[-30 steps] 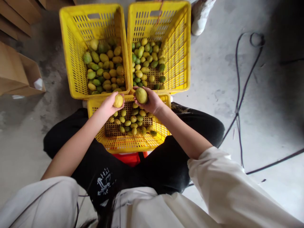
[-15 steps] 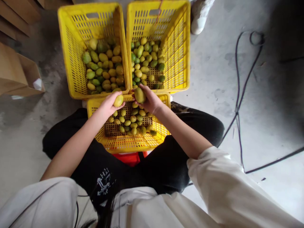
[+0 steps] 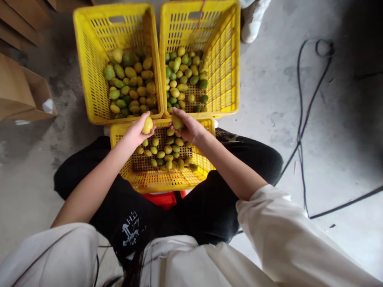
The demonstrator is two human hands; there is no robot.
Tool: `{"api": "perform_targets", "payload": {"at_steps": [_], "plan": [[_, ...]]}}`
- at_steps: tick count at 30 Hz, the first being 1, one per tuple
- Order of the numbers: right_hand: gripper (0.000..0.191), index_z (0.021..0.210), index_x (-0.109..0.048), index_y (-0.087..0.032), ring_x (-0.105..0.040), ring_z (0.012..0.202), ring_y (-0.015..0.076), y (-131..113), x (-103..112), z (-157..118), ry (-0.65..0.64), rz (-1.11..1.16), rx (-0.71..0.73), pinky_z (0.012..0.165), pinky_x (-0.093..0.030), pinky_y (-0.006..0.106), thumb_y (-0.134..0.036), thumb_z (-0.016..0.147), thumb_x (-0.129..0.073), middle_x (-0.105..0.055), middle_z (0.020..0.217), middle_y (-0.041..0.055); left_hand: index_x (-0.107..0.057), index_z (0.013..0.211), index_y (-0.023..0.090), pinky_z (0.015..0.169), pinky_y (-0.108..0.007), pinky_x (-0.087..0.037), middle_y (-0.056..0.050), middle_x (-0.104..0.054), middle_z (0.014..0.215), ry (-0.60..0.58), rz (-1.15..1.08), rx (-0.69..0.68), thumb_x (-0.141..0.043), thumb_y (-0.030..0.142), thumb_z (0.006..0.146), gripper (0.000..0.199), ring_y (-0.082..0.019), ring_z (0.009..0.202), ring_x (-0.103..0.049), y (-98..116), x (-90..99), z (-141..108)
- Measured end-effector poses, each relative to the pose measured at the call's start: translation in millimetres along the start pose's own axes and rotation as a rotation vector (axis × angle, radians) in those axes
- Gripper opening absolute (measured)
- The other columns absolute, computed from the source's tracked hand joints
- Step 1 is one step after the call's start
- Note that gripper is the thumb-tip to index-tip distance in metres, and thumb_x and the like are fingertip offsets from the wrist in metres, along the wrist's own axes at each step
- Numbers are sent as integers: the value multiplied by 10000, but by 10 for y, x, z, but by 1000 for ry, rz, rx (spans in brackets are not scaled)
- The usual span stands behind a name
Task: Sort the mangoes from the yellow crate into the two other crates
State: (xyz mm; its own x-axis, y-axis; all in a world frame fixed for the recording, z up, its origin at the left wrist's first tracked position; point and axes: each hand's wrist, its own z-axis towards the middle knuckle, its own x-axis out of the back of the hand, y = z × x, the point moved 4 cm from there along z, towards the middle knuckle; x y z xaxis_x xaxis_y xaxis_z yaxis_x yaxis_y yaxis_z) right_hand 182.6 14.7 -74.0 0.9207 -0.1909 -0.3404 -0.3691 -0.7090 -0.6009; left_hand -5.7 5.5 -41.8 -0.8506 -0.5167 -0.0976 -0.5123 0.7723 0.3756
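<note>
"Hands, two, bare: state of each?"

"Left hand [image 3: 137, 130]: closed around one small, rounded yellow fruit [image 3: 147, 125], fingers beneath and beside it. Right hand [image 3: 191, 129]: closed around one oval yellow-green fruit [image 3: 177, 122], thumb along its top. The hands are apart; the two fruits do not touch"

"Location of both?"

"Near the far rim of a slotted yellow plastic crate [image 3: 167, 187], the one nearest the body. Loose green and yellow fruits [image 3: 168, 149] lie on its perforated floor"

"Items adjoining?"

"Crates, yellow plastic, slotted, two, side by side beyond: left-hand crate [image 3: 82, 59] and right-hand crate [image 3: 238, 59], each holding mixed green and yellow fruits"

"Handling notes?"

"Recommended: a light, cupped hold, firm enough against a slip, without a squeeze that could bruise the skin. Turning, if any, seems best done with thumb and fingertips, one fruit per hand, the pair kept from knocking. Both are probably safest low over the nearest crate and clear of its rim, so that a dropped one falls only a short way"
</note>
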Motion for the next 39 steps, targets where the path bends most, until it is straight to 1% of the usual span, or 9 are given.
{"api": "perform_targets", "payload": {"at_steps": [5, 8, 11, 15, 21, 24, 28, 32, 39], "plan": [[430, 1115, -708, -259, -682, 714, 190, -9, -4, 12, -39, 54, -97, 537, -571, 262, -669, 1129, -839, -698, 850, 14, -712, 1055, 278, 705, -239, -592, -1, -756, 894, 35, -60, -81, -977, 403, 1028, 294, -185, 821, -741, 1, 3, 38], [465, 1105, -678, -268, -668, 711, 192, -16, -30, 4, -85, 71, -122, 506, -492, 244, -712, 1118, -818, -713, 875, 16, -695, 997, 281, 757, -249, -602, -16, -792, 960, 28, -85, -138, -915, 358, 1051, 239, -211, 947, -769, 12, 34, 89], [432, 1120, -699, -285, -742, 845, 228, -31, -76, -29, -118, 65, -86, 598, -552, 272, -694, 1094, -836, -733, 933, 13, -690, 943, 265, 786, -248, -601, -17, -789, 960, -7, -84, -184, -866, 240, 1018, 193, -200, 954, -765, 21, 54, 108], [396, 1030, -698, -290, -779, 1029, 253, -45, -99, -69, -99, 22, -13, 790, -638, 318, -615, 1025, -923, -704, 914, -8, -648, 896, 256, 779, -243, -614, 17, -689, 826, -8, -111, -156, -899, 161, 925, 270, -169, 808, -704, -2, 45, 82], [350, 1019, -691, -278, -779, 1013, 202, -18, -62, -57, -29, 46, 72, 1024, -692, 360, -265, 862, -1003, -736, 931, -36, -624, 885, 260, 713, -228, -609, 18, -680, 790, -36, -169, -88, -904, 159, 919, 299, -153, 717, -676, -21, -18, 38], [357, 1022, -681, -269, -810, 1016, 220, 18, -65, -69, -2, 79, 47, 1063, -715, 390, -209, 835, -979, -732, 915, -31, -650, 912, 257, 688, -214, -609, 24, -676, 784, -30, -177, -60, -899, 149, 927, 271, -143, 697, -675, -16, -24, 14], [340, 1057, -636, -279, -812, 926, 215, 30, -104, -126, 8, 106, -18, 885, -751, 369, -277, 926, -949, -725, 893, -33, -700, 980, 246, 594, -168, -547, 19, -690, 798, -43, -99, -20, -892, 172, 992, 206, -122, 668, -671, -20, -27, -34], [390, 1097, -610, -283, -769, 816, 173, -8, -109, -164, 40, 10, -2, 689, -659, 266, -277, 933, -964, -751, 920, -29, -745, 1024, 238, 530, -158, -482, -17, -752, 868, -44, -21, -58, -946, 240, 1009, 202, -111, 650, -662, -9, -23, -62], [730, 1223, -562, -312, -774, 872, 174, 51, 28, -82, 59, -66, 43, 717, -632, 246, -237, 720, -1086, -732, 926, -65, -735, 1013, 270, 683, -212, -588, 8, -722, 866, 12, -4, -117, -1023, 270, 955, 294, -151, 752, -709, 2, -2, -26]]}}
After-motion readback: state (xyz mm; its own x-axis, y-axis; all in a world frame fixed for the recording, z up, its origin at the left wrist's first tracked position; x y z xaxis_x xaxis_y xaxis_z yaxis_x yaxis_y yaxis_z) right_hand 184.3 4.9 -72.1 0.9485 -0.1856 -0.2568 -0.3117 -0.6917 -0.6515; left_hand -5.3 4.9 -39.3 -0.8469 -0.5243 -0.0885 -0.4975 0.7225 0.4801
